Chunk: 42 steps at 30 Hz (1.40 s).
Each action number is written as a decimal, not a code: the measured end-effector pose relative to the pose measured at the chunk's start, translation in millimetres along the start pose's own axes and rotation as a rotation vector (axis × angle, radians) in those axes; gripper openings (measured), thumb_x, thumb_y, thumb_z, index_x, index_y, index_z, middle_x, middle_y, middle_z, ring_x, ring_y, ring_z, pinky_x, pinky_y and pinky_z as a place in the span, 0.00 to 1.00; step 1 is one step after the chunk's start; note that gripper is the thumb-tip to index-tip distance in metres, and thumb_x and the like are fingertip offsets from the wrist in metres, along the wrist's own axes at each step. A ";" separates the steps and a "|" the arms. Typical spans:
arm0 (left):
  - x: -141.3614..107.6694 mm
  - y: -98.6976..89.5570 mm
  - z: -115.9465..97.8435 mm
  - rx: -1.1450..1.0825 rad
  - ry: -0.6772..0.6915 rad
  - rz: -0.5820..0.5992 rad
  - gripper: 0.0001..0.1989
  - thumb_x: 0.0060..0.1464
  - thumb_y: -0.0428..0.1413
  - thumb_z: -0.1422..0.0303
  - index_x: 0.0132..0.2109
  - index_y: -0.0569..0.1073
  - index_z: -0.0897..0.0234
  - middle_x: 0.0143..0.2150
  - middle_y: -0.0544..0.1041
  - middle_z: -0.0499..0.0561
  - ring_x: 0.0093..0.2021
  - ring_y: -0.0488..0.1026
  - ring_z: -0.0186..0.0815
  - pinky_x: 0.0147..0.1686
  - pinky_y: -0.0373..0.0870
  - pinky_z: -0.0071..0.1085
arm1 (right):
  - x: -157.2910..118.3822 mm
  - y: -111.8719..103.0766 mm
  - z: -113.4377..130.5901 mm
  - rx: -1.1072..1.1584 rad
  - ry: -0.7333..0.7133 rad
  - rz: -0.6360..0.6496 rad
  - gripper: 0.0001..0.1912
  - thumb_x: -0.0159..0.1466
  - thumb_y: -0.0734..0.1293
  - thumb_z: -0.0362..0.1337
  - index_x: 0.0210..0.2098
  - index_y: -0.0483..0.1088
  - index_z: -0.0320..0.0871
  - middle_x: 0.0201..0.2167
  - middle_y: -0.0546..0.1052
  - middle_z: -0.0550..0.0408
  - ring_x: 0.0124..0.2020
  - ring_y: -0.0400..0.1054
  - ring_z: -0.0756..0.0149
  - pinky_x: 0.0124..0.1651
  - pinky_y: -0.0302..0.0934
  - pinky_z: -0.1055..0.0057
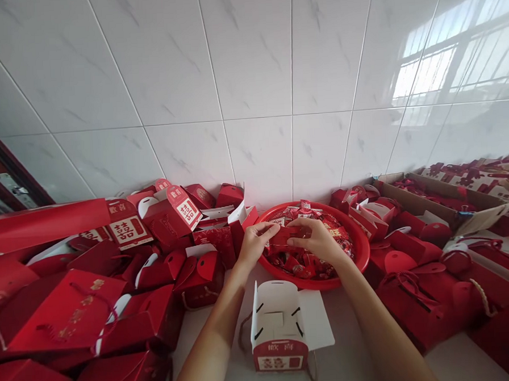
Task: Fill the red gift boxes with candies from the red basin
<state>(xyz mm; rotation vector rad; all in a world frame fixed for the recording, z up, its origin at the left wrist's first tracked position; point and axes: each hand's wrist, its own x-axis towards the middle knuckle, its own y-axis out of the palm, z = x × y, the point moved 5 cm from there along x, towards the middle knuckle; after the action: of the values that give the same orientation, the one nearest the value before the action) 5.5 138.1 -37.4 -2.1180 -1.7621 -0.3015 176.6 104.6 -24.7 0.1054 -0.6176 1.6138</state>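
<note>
My left hand (pixel 255 243) and my right hand (pixel 317 239) are closed, with thumbs and fingers pinching a small flat red packet (pixel 283 239) between them. They hold it above a round red plastic basin (pixel 364 258) filled with red-wrapped sweets (pixel 312 264). Between my forearms stands an open gift box (pixel 280 348), red outside and white inside, its flaps spread. Nothing shows inside it apart from its folded bottom and the dark cord ends at its walls. Fingers hide part of the packet, so its exact kind is unclear.
Red gift boxes (pixel 68 308) are piled at the left, several with closed tops. More red boxes (pixel 417 290) crowd the right side, near a cardboard carton (pixel 472 202) with red items. A tiled wall (pixel 256 150) rises directly behind the basin.
</note>
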 end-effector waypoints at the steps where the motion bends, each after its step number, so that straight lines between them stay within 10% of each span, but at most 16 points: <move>1: 0.3 -0.9 1.4 -0.010 -0.010 -0.015 0.19 0.52 0.62 0.52 0.39 0.83 0.63 0.38 0.84 0.53 0.39 0.79 0.40 0.41 0.74 0.34 | -0.3 -1.8 0.7 -0.003 -0.015 -0.030 0.14 0.53 0.75 0.38 0.39 0.76 0.43 0.35 0.81 0.54 0.35 0.73 0.60 0.41 0.68 0.62; 9: 1.5 2.7 6.7 -0.037 -0.117 0.038 0.23 0.54 0.59 0.48 0.44 0.81 0.64 0.38 0.81 0.52 0.25 0.73 0.32 0.28 0.72 0.30 | -2.3 -8.0 10.2 -0.140 -0.185 -0.211 0.06 0.51 0.65 0.29 0.27 0.66 0.46 0.33 0.75 0.54 0.38 0.70 0.58 0.41 0.65 0.63; 16: 1.3 -1.0 8.4 -0.106 -0.095 0.090 0.28 0.39 0.72 0.62 0.49 0.79 0.63 0.43 0.80 0.53 0.48 0.78 0.43 0.47 0.77 0.38 | -4.2 -3.7 9.6 -0.073 -0.180 -0.071 0.26 0.49 0.64 0.27 0.48 0.69 0.47 0.57 0.72 0.48 0.64 0.63 0.51 0.64 0.59 0.52; 20: 0.6 -4.4 9.4 -0.104 -0.068 0.075 0.29 0.39 0.72 0.64 0.50 0.77 0.63 0.46 0.80 0.54 0.49 0.78 0.45 0.49 0.77 0.41 | -5.8 -4.0 1.3 0.101 0.053 -0.005 0.32 0.54 0.70 0.37 0.58 0.65 0.47 0.49 0.77 0.49 0.48 0.74 0.55 0.50 0.70 0.56; 24: -0.6 -1.4 8.7 -0.061 -0.027 0.099 0.28 0.41 0.70 0.63 0.52 0.77 0.62 0.46 0.81 0.54 0.46 0.80 0.43 0.49 0.78 0.39 | -4.3 -4.3 1.5 0.135 0.101 -0.031 0.20 0.56 0.71 0.42 0.47 0.72 0.45 0.34 0.78 0.54 0.37 0.75 0.58 0.41 0.71 0.61; 30: 1.9 -3.9 13.0 0.119 0.029 0.044 0.19 0.56 0.59 0.60 0.51 0.78 0.65 0.50 0.82 0.58 0.50 0.80 0.45 0.51 0.76 0.40 | -7.6 -32.5 -6.1 0.238 0.074 -0.533 0.14 0.54 0.72 0.40 0.39 0.70 0.45 0.34 0.79 0.55 0.39 0.74 0.58 0.44 0.69 0.60; 36: 7.6 13.9 19.6 0.421 -0.005 0.222 0.07 0.45 0.64 0.72 0.35 0.84 0.63 0.38 0.84 0.57 0.42 0.82 0.51 0.49 0.76 0.45 | -11.5 -42.8 -13.5 0.394 0.128 -0.720 0.16 0.50 0.72 0.39 0.36 0.66 0.45 0.30 0.77 0.59 0.32 0.73 0.63 0.38 0.68 0.65; 42: 19.4 31.6 27.6 0.645 0.009 0.345 0.27 0.39 0.61 0.79 0.49 0.82 0.59 0.50 0.83 0.56 0.52 0.79 0.53 0.54 0.73 0.43 | -12.1 -43.3 -11.9 0.368 0.137 -0.744 0.14 0.50 0.70 0.39 0.34 0.63 0.47 0.26 0.75 0.63 0.26 0.69 0.67 0.31 0.64 0.69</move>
<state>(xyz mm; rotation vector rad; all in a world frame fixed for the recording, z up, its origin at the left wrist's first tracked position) 38.3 162.1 -59.4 -1.8680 -1.2220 0.3120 222.8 99.5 -25.8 0.4391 -0.1294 0.9781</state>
